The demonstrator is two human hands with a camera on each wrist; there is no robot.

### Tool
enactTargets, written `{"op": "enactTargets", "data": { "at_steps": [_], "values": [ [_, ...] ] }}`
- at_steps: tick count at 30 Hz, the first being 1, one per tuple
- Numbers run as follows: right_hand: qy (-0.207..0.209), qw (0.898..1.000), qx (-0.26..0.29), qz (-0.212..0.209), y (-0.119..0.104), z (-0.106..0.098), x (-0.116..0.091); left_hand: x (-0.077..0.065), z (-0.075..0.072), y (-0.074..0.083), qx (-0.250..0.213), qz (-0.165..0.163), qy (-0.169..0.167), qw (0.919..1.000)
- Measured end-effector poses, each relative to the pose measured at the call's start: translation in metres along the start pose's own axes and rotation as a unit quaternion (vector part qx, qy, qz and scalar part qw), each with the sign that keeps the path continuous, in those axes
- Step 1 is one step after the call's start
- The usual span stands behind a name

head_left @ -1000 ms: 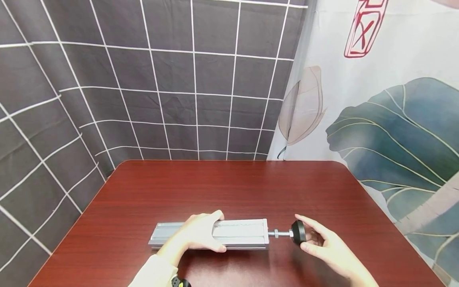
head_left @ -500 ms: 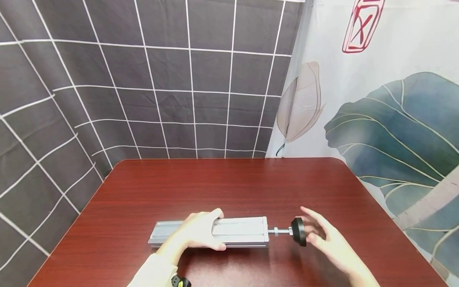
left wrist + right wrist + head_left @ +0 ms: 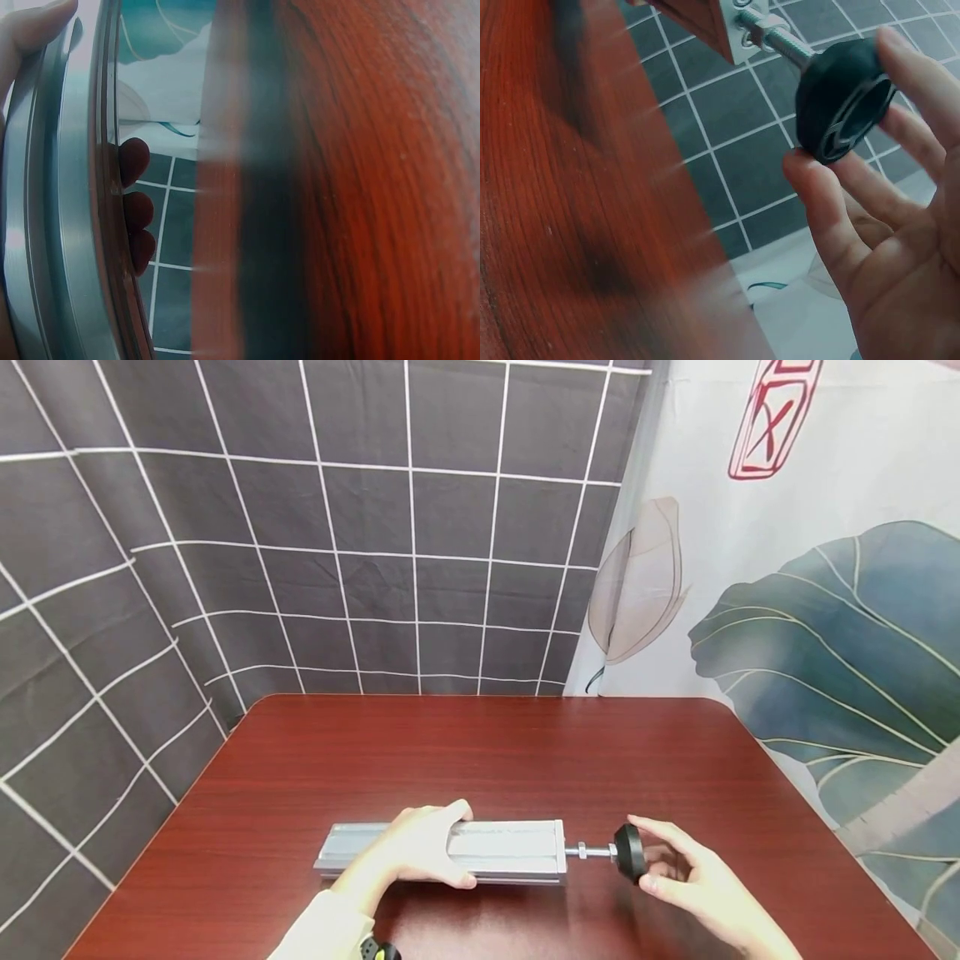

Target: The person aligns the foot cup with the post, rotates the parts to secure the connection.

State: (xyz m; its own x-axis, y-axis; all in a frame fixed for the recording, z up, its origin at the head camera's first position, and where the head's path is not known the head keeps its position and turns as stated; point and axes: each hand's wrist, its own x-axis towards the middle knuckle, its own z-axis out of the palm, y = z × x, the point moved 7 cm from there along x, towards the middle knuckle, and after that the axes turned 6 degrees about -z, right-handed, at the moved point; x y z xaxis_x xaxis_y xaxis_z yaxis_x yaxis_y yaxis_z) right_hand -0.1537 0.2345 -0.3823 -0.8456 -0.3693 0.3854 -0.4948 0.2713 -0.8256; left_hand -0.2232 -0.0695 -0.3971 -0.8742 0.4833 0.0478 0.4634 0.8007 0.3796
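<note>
A silver aluminium profile (image 3: 510, 847) is held above the reddish table, lying crosswise in the head view. My left hand (image 3: 427, 843) grips it round the middle, thumb on the near side; in the left wrist view several fingertips (image 3: 137, 212) show past its far edge. From the end plate (image 3: 560, 850) at its right a threaded rod (image 3: 597, 852) with a nut sticks out, ending in a black levelling foot (image 3: 630, 852). My right hand (image 3: 693, 877) pinches the rim of this foot between thumb and fingers. In the right wrist view the foot's hollow underside (image 3: 862, 112) faces the palm.
The wood-grain table (image 3: 450, 743) has rounded far corners. Behind it hangs a grey curtain (image 3: 360, 527) with white grid lines, and a white curtain (image 3: 697, 427) with leaf prints at the right. A dark watch (image 3: 377, 948) sits on my left wrist.
Half a second ago the right hand's fingers were spread off the foot's rim; now thumb and fingers are back on it, as one second ago. The left hand keeps its grip.
</note>
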Motion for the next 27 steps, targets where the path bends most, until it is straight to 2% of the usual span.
{"op": "enactTargets", "data": {
  "at_steps": [8, 12, 17, 22, 24, 27],
  "values": [
    [0.037, 0.999, -0.020, 0.003, 0.000, 0.002, 0.008, -0.001, -0.002, 0.001, 0.001, 0.010, 0.009, 0.9999],
    [0.039, 0.999, -0.025, -0.003, -0.003, 0.003, 0.009, -0.001, -0.001, -0.001, -0.002, 0.007, 0.007, 0.9999],
    [0.013, 1.000, -0.019, -0.009, -0.004, 0.000, 0.004, 0.000, -0.001, 0.000, -0.011, 0.006, 0.004, 0.9999],
    [-0.046, 0.997, -0.014, -0.055, -0.009, 0.003, 0.000, 0.000, 0.000, 0.001, -0.010, 0.009, 0.003, 0.9999],
    [-0.051, 0.996, -0.021, -0.071, -0.012, 0.004, -0.001, 0.000, 0.001, 0.000, -0.009, 0.009, 0.003, 0.9999],
    [-0.035, 0.997, -0.036, -0.060, -0.011, 0.003, -0.001, 0.000, 0.002, 0.001, -0.012, 0.009, 0.002, 0.9999]
  ]
}}
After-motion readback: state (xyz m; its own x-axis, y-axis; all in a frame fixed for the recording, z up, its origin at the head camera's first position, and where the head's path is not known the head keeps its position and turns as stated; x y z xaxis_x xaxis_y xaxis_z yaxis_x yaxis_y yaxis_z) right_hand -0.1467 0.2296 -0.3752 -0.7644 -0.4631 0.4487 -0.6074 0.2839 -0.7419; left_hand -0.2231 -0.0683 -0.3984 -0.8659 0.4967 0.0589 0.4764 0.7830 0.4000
